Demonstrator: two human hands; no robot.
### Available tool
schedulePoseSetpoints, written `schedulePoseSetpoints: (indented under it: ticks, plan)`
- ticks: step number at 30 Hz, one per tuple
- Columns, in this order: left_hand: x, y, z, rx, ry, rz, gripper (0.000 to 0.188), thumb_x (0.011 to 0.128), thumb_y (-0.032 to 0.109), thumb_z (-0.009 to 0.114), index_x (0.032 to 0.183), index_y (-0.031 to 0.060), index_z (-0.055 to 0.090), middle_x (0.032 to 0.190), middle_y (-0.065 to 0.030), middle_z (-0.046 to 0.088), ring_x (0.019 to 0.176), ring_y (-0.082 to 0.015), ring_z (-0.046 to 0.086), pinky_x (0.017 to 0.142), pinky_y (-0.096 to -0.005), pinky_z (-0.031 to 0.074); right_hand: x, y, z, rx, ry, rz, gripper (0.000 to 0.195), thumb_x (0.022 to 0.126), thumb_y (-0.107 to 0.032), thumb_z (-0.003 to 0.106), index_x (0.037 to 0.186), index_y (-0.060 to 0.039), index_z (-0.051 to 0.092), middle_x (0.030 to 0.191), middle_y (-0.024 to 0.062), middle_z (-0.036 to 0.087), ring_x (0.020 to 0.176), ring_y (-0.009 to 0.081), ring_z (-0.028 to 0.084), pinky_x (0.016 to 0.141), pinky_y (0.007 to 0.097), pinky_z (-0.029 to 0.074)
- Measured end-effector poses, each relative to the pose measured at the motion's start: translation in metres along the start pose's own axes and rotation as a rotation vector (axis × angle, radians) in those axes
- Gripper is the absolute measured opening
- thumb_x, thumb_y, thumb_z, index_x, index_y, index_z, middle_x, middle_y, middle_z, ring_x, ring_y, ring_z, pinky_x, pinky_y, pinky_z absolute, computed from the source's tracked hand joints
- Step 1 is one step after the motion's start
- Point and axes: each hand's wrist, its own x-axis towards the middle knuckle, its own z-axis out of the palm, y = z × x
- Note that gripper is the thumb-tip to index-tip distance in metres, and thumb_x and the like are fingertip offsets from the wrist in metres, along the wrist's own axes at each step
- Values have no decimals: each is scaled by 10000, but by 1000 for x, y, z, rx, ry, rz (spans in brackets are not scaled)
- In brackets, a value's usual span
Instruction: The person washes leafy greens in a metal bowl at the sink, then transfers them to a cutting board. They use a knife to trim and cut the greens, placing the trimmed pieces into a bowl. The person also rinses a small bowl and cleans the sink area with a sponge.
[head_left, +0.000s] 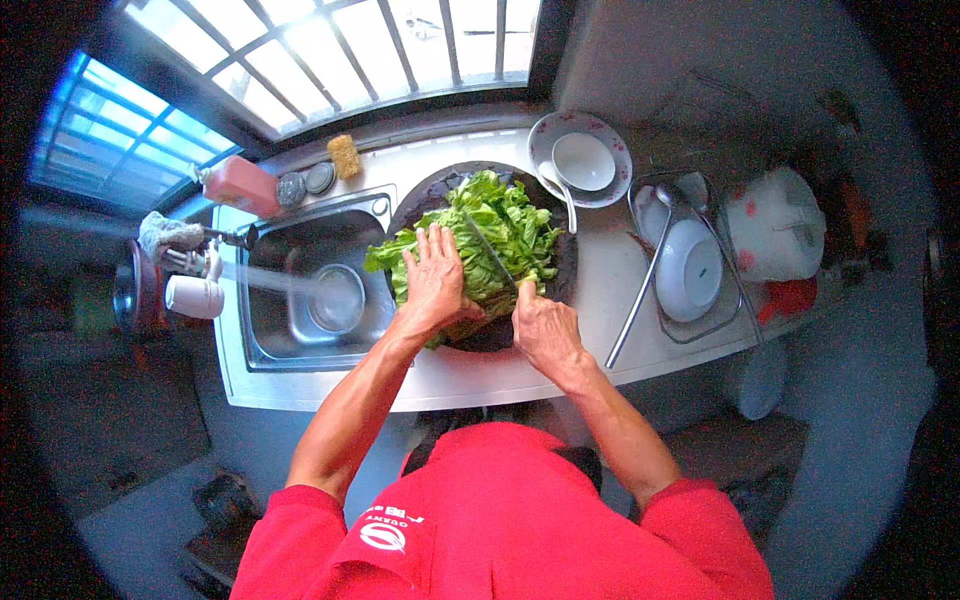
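Note:
A heap of green leafy vegetables (514, 217) lies on a dark round chopping board (431, 187) on the white counter. My left hand (435, 277) rests flat on the leaves at their left side, its fingers slightly spread and pointing away from me. Closed around a knife's handle, my right hand (545, 326) is at the near right edge of the heap. The knife blade (491, 251) runs from that hand up and left across the leaves, between cut greens on the right and the greens under my left hand. The handle is mostly hidden by my fingers.
Left of the board is a steel sink (277, 349) with a round bowl (336, 298) inside. A yellow sponge (344, 157) and a pink bottle (240, 186) stand behind it. At right are a floral plate (611, 142) with a white bowl (583, 162), and a rack (679, 341) with dishes and a ladle (641, 292).

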Motion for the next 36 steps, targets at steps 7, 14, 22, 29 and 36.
schedulePoseSetpoints:
  ticks: [7, 14, 22, 29, 36]
  plan:
    - [6, -6, 33, -31, -4, -33, 1330, 544, 368, 997, 1561, -124, 295, 1648, -366, 263, 1528, -542, 283, 1165, -763, 268, 10, 9, 9, -22, -129, 53, 221, 913, -53, 600, 1084, 45, 500, 703, 241, 708, 682, 424, 745, 604, 533, 604]
    - [0, -19, 65, -36, 152, 73, 1189, 602, 233, 950, 1524, -151, 304, 1607, -383, 307, 1509, -538, 316, 1167, -725, 308, 80, 8, 39, -1, -204, -3, 147, 937, -62, 546, 1012, 62, 525, 764, 296, 705, 733, 485, 724, 669, 587, 577]
    - [2, -14, 38, -196, 91, 1, 1303, 546, 241, 1011, 1554, -127, 272, 1634, -347, 283, 1536, -500, 288, 1190, -675, 325, 85, -9, -15, -65, -325, 8, 166, 888, -70, 572, 976, 69, 597, 846, 326, 723, 804, 467, 750, 729, 563, 604]
    - [-3, -7, 45, -271, 155, 11, 1308, 524, 227, 1012, 1548, -130, 281, 1623, -346, 298, 1518, -507, 313, 1181, -656, 343, -3, 10, 27, -73, -309, 165, 273, 865, -40, 636, 1074, 69, 498, 776, 267, 729, 750, 434, 759, 664, 536, 617]
    - [-6, -8, 47, -294, 185, 25, 1348, 494, 247, 1010, 1548, -128, 259, 1608, -340, 329, 1499, -484, 349, 1258, -499, 313, -14, 32, 60, 117, -157, 118, 223, 922, -58, 608, 1076, 40, 479, 698, 267, 694, 663, 458, 721, 596, 570, 579]
